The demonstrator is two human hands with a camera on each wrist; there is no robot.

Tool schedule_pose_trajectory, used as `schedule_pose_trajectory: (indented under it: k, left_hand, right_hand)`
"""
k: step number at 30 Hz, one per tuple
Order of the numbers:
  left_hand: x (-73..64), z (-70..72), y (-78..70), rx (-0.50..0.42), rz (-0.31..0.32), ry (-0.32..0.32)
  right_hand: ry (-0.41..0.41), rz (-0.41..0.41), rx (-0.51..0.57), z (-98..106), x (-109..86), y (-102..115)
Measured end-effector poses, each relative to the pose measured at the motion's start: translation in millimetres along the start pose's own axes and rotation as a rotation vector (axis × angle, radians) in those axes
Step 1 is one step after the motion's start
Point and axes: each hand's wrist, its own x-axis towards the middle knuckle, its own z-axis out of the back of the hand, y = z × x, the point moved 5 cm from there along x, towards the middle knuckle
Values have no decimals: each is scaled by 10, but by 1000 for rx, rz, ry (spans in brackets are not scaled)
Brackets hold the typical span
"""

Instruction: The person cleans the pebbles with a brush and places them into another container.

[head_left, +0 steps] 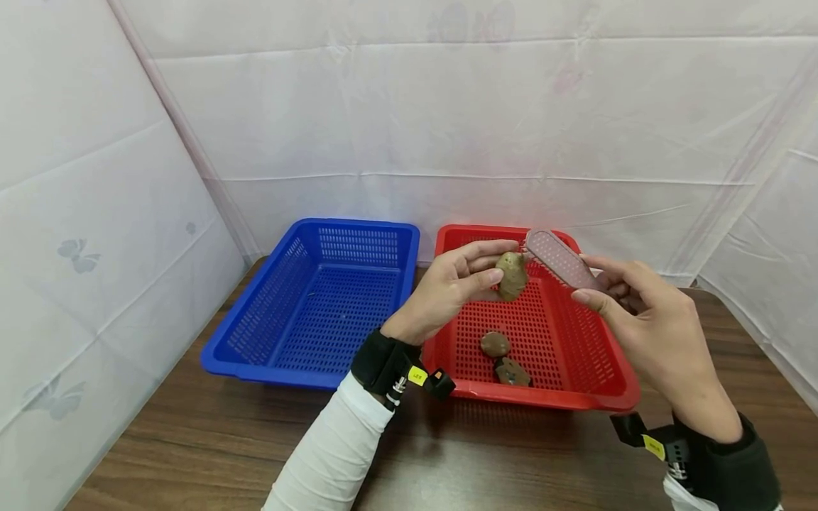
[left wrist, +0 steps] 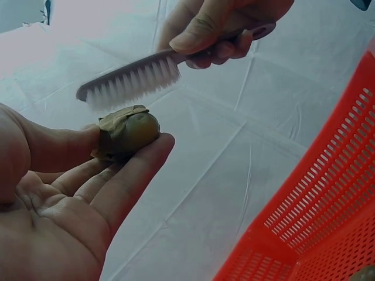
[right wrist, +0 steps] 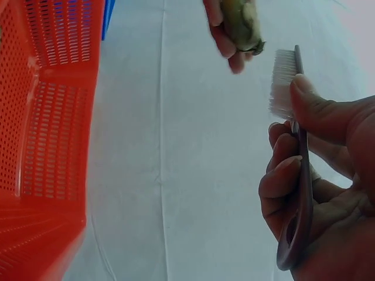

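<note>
My left hand [head_left: 456, 284] pinches a mud-smeared, potato-like lump [head_left: 512, 277] between thumb and fingers over the red basket [head_left: 601, 397]. Brown, flaking mud covers part of the lump [left wrist: 130, 132], while olive skin shows at its rounded end. To the right, my right hand [head_left: 639, 312] grips a mauve brush [head_left: 559, 257] by its handle. White bristles on the brush [right wrist: 285, 82] face the lump, and a small gap parts them in the right wrist view. Two brown, muddy lumps, one round [head_left: 495, 344] and one irregular [head_left: 513, 372], lie inside the red basket near its front.
A blue perforated basket [head_left: 224, 369] stands left of the red one on the brown wooden table [head_left: 211, 440]. White sheeting [head_left: 447, 113] hangs as walls behind the baskets and at both sides.
</note>
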Motion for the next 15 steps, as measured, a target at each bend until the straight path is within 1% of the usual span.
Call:
schedule_pose_trajectory:
  k: [2,6,8,11,15]
  left_hand:
    - [7,-6,1,-6,2,1]
    - [13,-13,-3,-4,1,0]
    - [10,-11,-5,-4,1,-4]
    - [0,-3,-7,-10,1,-10]
    - [-5,4,-11,-19,-3,-8]
  right_hand:
    - [4,6,13,9,-10,11]
    - [44,53,27,-27,-11,36]
    - [61,62,27,-46,-7,36]
    - [71,56,15,-59,-3,20]
    - [60,42,-18,-58,3,-8]
